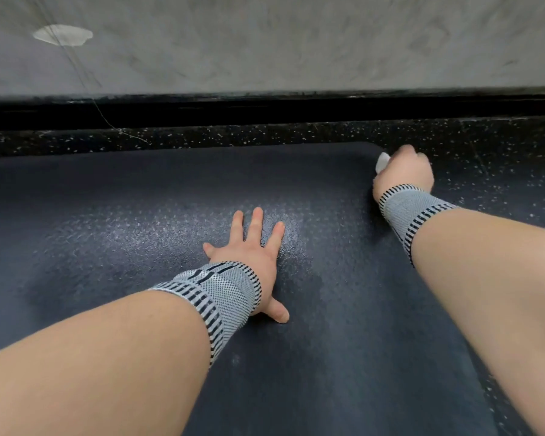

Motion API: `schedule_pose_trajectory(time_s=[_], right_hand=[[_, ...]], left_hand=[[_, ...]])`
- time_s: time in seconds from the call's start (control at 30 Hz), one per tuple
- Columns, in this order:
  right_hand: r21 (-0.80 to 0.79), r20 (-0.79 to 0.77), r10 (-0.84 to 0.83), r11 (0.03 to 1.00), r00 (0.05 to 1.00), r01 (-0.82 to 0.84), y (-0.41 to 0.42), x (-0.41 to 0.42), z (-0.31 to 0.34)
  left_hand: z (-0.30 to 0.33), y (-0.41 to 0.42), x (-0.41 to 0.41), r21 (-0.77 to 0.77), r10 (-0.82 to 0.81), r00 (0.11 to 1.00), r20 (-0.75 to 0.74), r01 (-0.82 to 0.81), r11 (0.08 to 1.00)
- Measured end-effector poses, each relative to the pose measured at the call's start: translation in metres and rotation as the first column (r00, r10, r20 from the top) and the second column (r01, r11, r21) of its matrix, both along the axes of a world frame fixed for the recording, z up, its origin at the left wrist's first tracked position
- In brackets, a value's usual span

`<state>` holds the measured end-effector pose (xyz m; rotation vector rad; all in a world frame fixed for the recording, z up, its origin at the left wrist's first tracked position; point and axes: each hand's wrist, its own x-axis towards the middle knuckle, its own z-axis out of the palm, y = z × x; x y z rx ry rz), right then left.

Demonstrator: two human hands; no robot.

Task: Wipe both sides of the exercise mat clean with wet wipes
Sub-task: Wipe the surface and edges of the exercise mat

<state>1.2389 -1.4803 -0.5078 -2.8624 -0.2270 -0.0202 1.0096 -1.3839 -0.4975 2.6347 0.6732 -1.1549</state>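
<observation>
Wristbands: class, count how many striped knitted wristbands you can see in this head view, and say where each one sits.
2. One wristband wraps the wrist of the left hand, pressed flat on the mat. The other wristband sits behind the right hand, at the mat's far corner.

A: Open ground on the mat [114, 221]?

B: Wide bare stretch left of the left hand [249, 256], running to the frame's edge. That hand lies flat, fingers spread, mid-mat, blocking a straight sweep across.

A: Far right corner?

B: Taken. Right hand [405, 171] sits curled on the wipe [383, 162] right at the corner. The forearm crosses the mat's right side.

A: Beyond the far edge?

B: A narrow strip of speckled floor [265, 135], then the black baseboard [265, 110] and wall [296, 42] close it off.
</observation>
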Motion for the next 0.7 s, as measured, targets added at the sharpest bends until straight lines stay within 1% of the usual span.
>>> schedule_pose_trajectory(time_s=[0.03,0.07,0.1,0.13,0.2,0.23,0.3,0.33,0.4,0.43,0.47,0.5,0.53,0.57,0.6,0.63,0.67,0.7], right_hand=[[0.012,-0.008,-0.082,0.997,0.997,0.082,0.003,0.004,-0.002],[0.002,-0.019,-0.109,0.994,0.994,0.109,0.011,0.004,-0.004],[-0.019,-0.030,-0.094,0.995,0.995,0.094,0.022,0.003,-0.005],[-0.036,-0.036,-0.044,0.998,0.998,0.043,0.034,-0.002,-0.006],[-0.031,-0.069,0.140,0.989,0.988,-0.142,0.065,-0.015,-0.005],[-0.021,-0.095,0.259,0.965,0.961,-0.262,0.082,-0.024,-0.004],[-0.017,-0.139,0.485,0.870,0.863,-0.492,0.111,-0.047,-0.002],[-0.005,-0.146,0.569,0.818,0.809,-0.576,0.121,-0.058,-0.004],[0.037,-0.122,0.669,0.741,0.733,-0.670,0.124,-0.067,-0.009],[0.052,-0.113,0.683,0.730,0.722,-0.682,0.118,-0.063,-0.010],[0.042,-0.101,0.669,0.742,0.736,-0.669,0.107,-0.055,-0.010],[0.011,-0.080,0.622,0.782,0.779,-0.623,0.096,-0.042,-0.012],[-0.016,-0.054,0.530,0.847,0.847,-0.531,0.083,-0.030,-0.012],[-0.031,-0.032,0.404,0.914,0.914,-0.404,0.073,-0.019,-0.011],[-0.046,-0.022,0.288,0.956,0.957,-0.289,0.066,-0.012,-0.011],[-0.065,-0.020,0.227,0.972,0.974,-0.228,0.065,-0.011,-0.012],[-0.083,-0.032,0.231,0.969,0.972,-0.233,0.071,-0.015,-0.011],[-0.087,-0.052,0.285,0.954,0.957,-0.288,0.081,-0.023,-0.010]], left_hand=[[0.000,0.000,0.000,-0.001,0.002,1.000,0.001,-0.002,1.000],[-0.001,0.000,0.001,0.000,0.001,1.000,0.000,-0.001,1.000],[-0.001,0.000,0.001,0.002,0.000,1.000,-0.004,0.000,1.000],[-0.001,0.000,0.001,0.002,-0.001,1.000,-0.010,0.001,1.000],[-0.001,-0.001,0.001,0.000,0.002,1.000,-0.017,-0.002,1.000],[-0.001,-0.001,0.001,0.001,0.004,1.000,-0.018,-0.004,1.000],[0.000,0.000,0.001,0.000,0.007,1.000,-0.020,-0.007,1.000],[0.001,0.000,0.001,-0.003,0.008,1.000,-0.020,-0.008,1.000],[0.001,0.000,0.002,-0.007,0.009,1.000,-0.019,-0.009,1.000],[0.002,0.000,0.002,-0.008,0.009,1.000,-0.017,-0.009,1.000],[0.002,-0.001,0.002,-0.008,0.009,1.000,-0.013,-0.009,1.000],[0.002,-0.001,0.002,-0.010,0.010,1.000,-0.010,-0.010,1.000],[0.003,0.000,0.002,-0.012,0.011,1.000,-0.009,-0.011,1.000],[0.003,0.000,0.002,-0.015,0.012,1.000,-0.009,-0.012,1.000],[0.003,0.000,0.002,-0.017,0.013,1.000,-0.008,-0.013,1.000],[0.003,0.000,0.003,-0.018,0.013,1.000,-0.008,-0.013,1.000],[0.003,0.000,0.003,-0.017,0.014,1.000,-0.008,-0.014,1.000],[0.003,0.000,0.003,-0.014,0.015,1.000,-0.008,-0.015,1.000]])
